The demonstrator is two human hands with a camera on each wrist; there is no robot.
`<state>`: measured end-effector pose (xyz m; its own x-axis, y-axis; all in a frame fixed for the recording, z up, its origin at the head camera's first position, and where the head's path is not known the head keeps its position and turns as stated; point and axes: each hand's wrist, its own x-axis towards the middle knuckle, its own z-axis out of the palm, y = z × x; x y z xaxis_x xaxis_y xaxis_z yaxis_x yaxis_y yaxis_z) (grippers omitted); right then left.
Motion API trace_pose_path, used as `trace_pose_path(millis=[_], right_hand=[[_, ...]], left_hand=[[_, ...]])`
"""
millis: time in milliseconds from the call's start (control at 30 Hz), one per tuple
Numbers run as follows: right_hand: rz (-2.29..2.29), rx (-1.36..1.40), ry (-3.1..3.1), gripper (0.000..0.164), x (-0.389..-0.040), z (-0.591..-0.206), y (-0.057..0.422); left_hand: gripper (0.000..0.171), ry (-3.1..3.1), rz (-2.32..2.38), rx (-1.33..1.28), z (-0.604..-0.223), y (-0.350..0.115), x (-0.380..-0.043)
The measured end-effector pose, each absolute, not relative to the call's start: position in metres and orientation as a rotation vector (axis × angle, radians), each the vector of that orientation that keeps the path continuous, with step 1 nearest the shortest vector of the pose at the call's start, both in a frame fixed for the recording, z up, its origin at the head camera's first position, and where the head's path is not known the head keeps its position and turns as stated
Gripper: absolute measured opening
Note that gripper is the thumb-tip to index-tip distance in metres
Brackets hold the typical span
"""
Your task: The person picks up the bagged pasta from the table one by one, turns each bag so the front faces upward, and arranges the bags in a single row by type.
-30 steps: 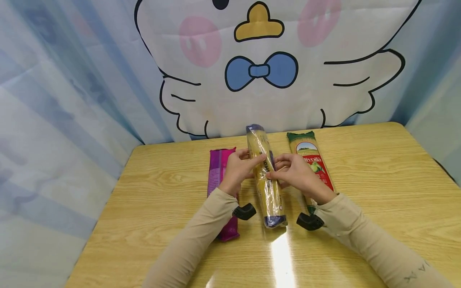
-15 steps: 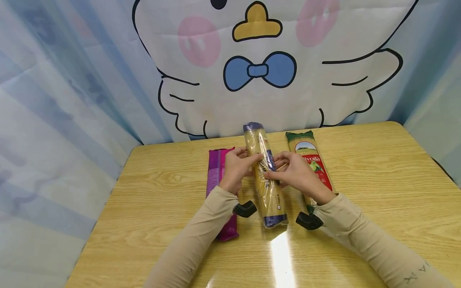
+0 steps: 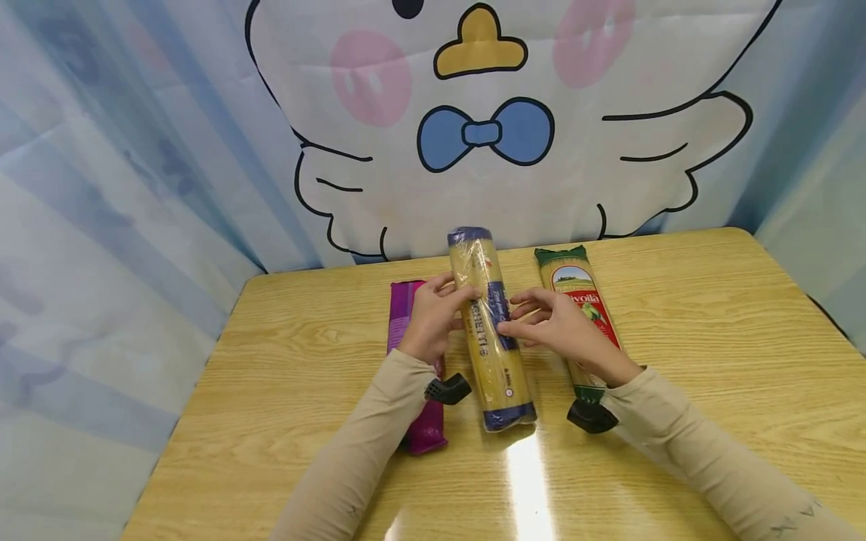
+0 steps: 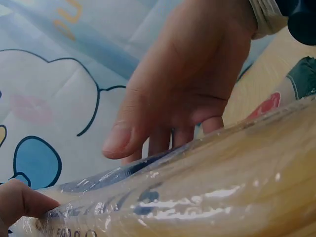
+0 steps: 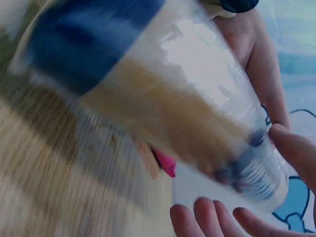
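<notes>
- Left hand (image 3: 431,317): curled round the left side of a long, rounded packet of yellow pasta in clear plastic with dark blue end bands (image 3: 497,376), its thumb lying on top and pressing the wrapper.
- Right hand (image 3: 558,324): loosely spread at the packet's right side, its thumb over the blue label; the right wrist view shows a gap between its fingertips and the wrapper, so it has no grip. Whether the thumb touches, I cannot tell.
- The pasta packet slants between the hands, its far end raised and leaning left; whether its near end touches the table is unclear.
- Just left, partly hidden by the left hand and forearm, lies a flat purple and magenta packet (image 3: 428,430).
- Just right, partly behind the right hand, lies a clear pasta packet with green ends and a red label (image 3: 573,278).
- Beneath: a pale, wood-grained table (image 3: 291,330).
- Far side: a white and blue cartoon-printed curtain (image 3: 399,191).
</notes>
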<state>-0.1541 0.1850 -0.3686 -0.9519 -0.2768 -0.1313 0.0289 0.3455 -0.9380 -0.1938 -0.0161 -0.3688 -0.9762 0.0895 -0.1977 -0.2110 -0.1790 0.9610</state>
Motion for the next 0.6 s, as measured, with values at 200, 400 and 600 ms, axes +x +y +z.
trace_pose_path(millis=[200,400,600], right_hand=[[-1.798,-0.275,2.073,0.070,-0.1558,-0.3724,0.1905],[-1.829,-0.291,2.031,0.071,-0.1574,-0.3732,0.1881],[-1.843,-0.289,2.020,0.066,-0.1571,-0.3709,0.1869]], left_hand=[[0.052,1.748,2.301,-0.115,-0.3669,-0.0204,-0.1958],[0.050,1.719,2.302,-0.120,-0.3647,-0.0217,-0.1948],[0.052,1.720,2.275,-0.099,-0.3651,-0.0219,-0.1954]])
